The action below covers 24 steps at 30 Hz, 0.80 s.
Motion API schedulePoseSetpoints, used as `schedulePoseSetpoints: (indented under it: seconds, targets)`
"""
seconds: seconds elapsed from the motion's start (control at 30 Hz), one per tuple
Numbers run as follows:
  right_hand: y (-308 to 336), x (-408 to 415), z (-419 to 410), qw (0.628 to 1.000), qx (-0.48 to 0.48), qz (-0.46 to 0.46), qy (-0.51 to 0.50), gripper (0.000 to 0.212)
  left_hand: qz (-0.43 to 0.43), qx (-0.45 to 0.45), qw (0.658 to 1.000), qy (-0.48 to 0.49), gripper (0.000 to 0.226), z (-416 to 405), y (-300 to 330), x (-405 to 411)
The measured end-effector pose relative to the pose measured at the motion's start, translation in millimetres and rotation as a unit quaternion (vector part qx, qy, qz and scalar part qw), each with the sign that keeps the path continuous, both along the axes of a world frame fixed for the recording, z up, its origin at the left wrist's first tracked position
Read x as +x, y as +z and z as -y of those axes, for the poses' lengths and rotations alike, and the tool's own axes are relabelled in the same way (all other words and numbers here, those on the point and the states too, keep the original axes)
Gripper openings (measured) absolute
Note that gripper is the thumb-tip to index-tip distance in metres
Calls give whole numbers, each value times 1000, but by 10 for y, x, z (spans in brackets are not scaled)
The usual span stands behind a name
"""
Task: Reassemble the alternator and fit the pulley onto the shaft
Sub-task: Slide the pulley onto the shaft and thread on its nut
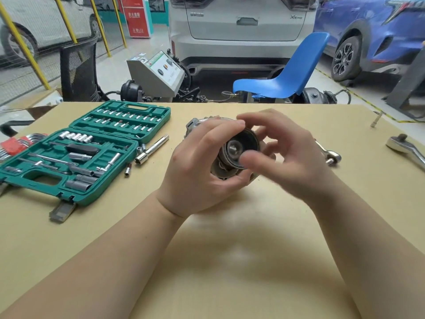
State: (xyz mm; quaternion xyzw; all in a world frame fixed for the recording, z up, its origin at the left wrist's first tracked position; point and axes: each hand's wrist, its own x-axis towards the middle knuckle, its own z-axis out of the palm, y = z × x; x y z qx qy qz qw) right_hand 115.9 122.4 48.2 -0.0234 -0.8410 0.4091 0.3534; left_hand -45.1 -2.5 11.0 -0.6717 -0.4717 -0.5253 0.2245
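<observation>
Both our forearms come in from 6 o'clock over the tan table (230,261), bare, meeting around the alternator (195,125) near the middle of the bench. Our left hand (200,171) is wrapped round the alternator body from underneath, fingers curled over the top and thumb below, so it's clamped on it and holding it tilted with the shaft end facing us. The dark pulley (247,140) sits at that end, with the shiny shaft tip showing in its centre. Our right hand (287,153) is at 3 o'clock of the pulley, thumb and curled fingers around its rim; it's motion-blurred, so we can't tell if it's really pinching or just brushing it.

Out at 9 o'clock lies the open green socket set (76,155), with a few loose sockets and an extension bar (151,149) just beside its right edge. A small ratchet (330,155) pokes out behind our right hand, and a bigger ratchet (404,148) lies at the table's edge at 3 o'clock. A blue chair (287,72) stands past the table at 12.
</observation>
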Motion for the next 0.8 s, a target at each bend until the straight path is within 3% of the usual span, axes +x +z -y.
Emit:
schedulePoseSetpoints:
  seconds: [0.07,0.1,0.23,0.33,0.4,0.5,0.6,0.73,0.8]
  targets:
    - [-21,-24,75,986,157,21,-53,63,-13,-2,1000,17,68,-5,-25,-35]
    - [-27,-39,96,981,182,23,-70,65,-21,-4,1000,18,67,-7,-39,-53]
    - [-56,-58,106,980,150,2,-133,54,-4,-50,999,-14,73,-35,-21,-122]
    - [-36,-72,71,988,-55,0,-142,36,38,-82,996,1,71,12,51,-331]
    - [-13,-78,12,976,-200,-13,-88,31,144,-104,983,42,58,53,72,-482]
    - [14,-76,-17,951,-307,-38,4,32,335,-154,927,65,44,60,40,-578]
    - [-24,-124,74,900,-423,-105,17,25,391,-196,898,46,41,17,-10,-542]
    - [-131,-207,228,807,-548,-205,-78,20,433,-190,881,12,36,-19,-76,-464]
    - [-167,-216,243,781,-573,-223,-107,23,434,-191,881,11,38,-29,-84,-450]
